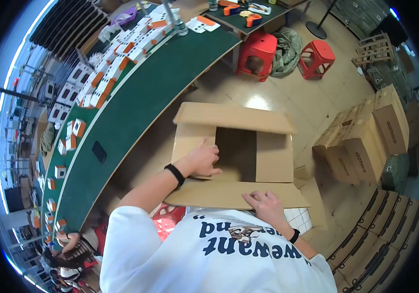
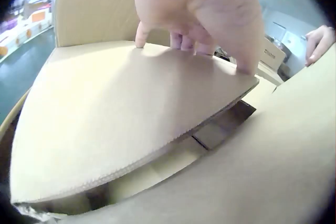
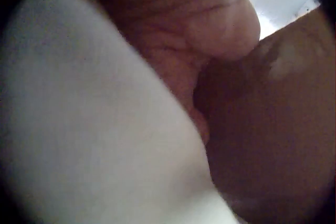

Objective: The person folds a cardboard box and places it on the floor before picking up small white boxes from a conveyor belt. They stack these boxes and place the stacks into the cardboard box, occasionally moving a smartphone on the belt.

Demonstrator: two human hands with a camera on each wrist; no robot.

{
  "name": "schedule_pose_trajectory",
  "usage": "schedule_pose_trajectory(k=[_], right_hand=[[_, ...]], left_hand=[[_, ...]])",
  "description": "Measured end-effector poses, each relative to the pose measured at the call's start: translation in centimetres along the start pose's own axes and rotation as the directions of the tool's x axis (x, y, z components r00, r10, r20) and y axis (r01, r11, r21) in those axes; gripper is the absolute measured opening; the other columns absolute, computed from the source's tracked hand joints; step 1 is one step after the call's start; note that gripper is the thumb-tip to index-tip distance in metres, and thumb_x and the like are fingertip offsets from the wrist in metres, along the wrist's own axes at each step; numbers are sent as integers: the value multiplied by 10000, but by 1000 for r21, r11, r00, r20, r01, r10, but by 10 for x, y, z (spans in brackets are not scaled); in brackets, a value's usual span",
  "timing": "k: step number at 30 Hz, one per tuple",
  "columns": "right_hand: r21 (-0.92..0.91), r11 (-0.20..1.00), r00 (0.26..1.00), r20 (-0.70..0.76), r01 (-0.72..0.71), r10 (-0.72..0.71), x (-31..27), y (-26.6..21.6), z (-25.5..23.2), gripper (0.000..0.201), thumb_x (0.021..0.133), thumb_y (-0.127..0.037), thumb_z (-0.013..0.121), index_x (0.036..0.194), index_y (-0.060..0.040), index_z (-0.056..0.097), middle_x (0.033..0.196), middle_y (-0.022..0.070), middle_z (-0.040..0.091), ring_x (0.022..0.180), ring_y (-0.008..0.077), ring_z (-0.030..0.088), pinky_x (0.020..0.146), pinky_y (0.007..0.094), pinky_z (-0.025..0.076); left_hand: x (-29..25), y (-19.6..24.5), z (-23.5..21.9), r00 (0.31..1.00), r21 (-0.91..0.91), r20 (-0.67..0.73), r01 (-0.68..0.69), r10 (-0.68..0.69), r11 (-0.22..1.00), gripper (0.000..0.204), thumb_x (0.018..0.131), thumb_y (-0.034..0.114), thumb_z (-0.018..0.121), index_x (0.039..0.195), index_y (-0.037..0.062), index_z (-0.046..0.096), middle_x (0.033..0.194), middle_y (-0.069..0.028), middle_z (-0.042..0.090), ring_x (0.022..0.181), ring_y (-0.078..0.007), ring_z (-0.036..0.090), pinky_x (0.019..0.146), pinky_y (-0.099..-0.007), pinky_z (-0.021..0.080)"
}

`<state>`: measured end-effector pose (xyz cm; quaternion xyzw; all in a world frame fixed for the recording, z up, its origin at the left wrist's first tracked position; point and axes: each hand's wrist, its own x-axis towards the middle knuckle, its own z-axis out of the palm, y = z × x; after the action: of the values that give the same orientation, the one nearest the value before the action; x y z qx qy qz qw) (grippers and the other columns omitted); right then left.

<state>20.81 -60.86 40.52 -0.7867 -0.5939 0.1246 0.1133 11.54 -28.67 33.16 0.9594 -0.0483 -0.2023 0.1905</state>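
Box (image 1: pixel 237 154) sits in front of us, just beside the bench (image 1: pixel 165 78), its dark inside showing through the gap between two folded-in flaps. We have the left hand (image 1: pixel 203 159) on the left flap (image 1: pixel 190 139), fingers mostly spread; in the left wrist view we see the fingertips down at that flap's edge. The right hand (image 1: pixel 267 207) holds the near flap (image 1: pixel 209 194), its fingers hooked over the rim; in the right wrist view we cannot tell where the thumb lies. The far flap (image 1: pixel 234 117) stands raised, and the right flap (image 1: pixel 274 156) is folded inward across from our left hand. We wear a black wristband (image 1: pixel 176 175) on each wrist.

On the green bench we see a phone (image 1: pixel 99 152) lying well apart from our hands, and rows of small white-and-orange packs (image 1: pixel 103 87) along the far side. Past the box, two red stools (image 1: pixel 258 51) stand on the floor with a green bag (image 1: pixel 286 51) between them. To our right we see taped cartons (image 1: pixel 365 141) marked Gizmore, and nearer to us, stacked trays (image 1: pixel 365 239). A person in stripes (image 1: pixel 86 240) is at our lower left.
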Motion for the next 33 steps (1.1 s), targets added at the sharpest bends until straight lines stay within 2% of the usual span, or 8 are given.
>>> schedule_pose_trajectory(k=[6, 11, 15, 18, 21, 23, 25, 33], right_hand=[[97, 991, 984, 140, 97, -110, 12, -76, 22, 433, 821, -158, 678, 1229, -277, 764, 1060, -58, 751, 788, 204, 629, 753, 318, 570], [31, 981, 958, 211, 194, -196, 22, -140, 49, 425, 808, -147, 687, 1214, -237, 778, 1061, -41, 752, 837, 206, 625, 799, 320, 564], [115, 978, 890, 408, 174, -206, 28, -167, 62, 439, 861, -262, 704, 1282, -143, 744, 1171, 75, 739, 973, 274, 661, 913, 365, 556], [250, 963, 739, 628, 104, -243, 29, -144, 87, 582, 947, -489, 652, 1336, -60, 696, 1285, 193, 688, 1172, 325, 655, 1022, 383, 527], [84, 593, 118, 993, -801, 18, 92, -94, 110, 937, 940, -724, 568, 1508, 17, 489, 1444, 246, 599, 1375, 402, 540, 1164, 416, 440], [16, 393, 142, 945, -920, 296, 124, -87, 137, 945, 946, -788, 490, 1472, -6, 562, 1486, 304, 542, 1362, 487, 532, 1164, 468, 428], [-130, 956, 630, 727, -264, 273, 141, -55, 209, 997, 927, -827, 461, 1515, -24, 517, 1553, 277, 488, 1483, 459, 399, 1225, 460, 344], [-309, 746, 538, 538, -590, 648, 137, -74, 320, 1042, 874, -744, 623, 1665, -173, 254, 1738, 131, 208, 1570, 430, 232, 1253, 617, 228]], left_hand=[[-158, 14, 51, 906, -176, -243, 309, -345, 935, 380, 806, 411, 745, 808, 32, 759, 1439, -197, 508, 1415, -369, 444, 1219, -653, 278], [-287, 6, 90, 426, -693, -410, 429, -806, 579, 942, 759, 184, 718, 1573, 7, 278, 1455, -442, 417, 1373, -518, 485, 1130, -498, 459], [-348, -19, 139, 594, -821, 81, 495, -801, 284, 915, 817, 120, 632, 1626, -5, 221, 1159, -367, 687, 1173, -445, 675, 1035, -433, 528], [-379, -23, 173, 629, -899, -140, 243, -765, 364, 833, 820, 111, 633, 1591, -2, 337, 1231, -317, 691, 1187, -427, 675, 1051, -421, 515], [-390, -18, 169, 656, -897, -205, 171, -726, 408, 718, 834, 81, 630, 1525, -7, 454, 1284, -258, 696, 1215, -371, 672, 1063, -396, 503], [-390, -17, 170, 725, -892, -252, 83, -641, 444, 677, 842, 68, 632, 1495, -16, 478, 1307, -247, 684, 1229, -343, 658, 1067, -396, 500], [-389, -14, 183, 769, -896, -296, -18, -566, 444, 642, 847, 57, 637, 1470, -22, 501, 1324, -237, 674, 1238, -316, 646, 1073, -395, 495], [-366, 56, 171, 795, -914, -373, -225, -479, 338, 548, 851, 37, 669, 1385, -37, 568, 1259, -142, 691, 1120, -172, 619, 997, -329, 498]])
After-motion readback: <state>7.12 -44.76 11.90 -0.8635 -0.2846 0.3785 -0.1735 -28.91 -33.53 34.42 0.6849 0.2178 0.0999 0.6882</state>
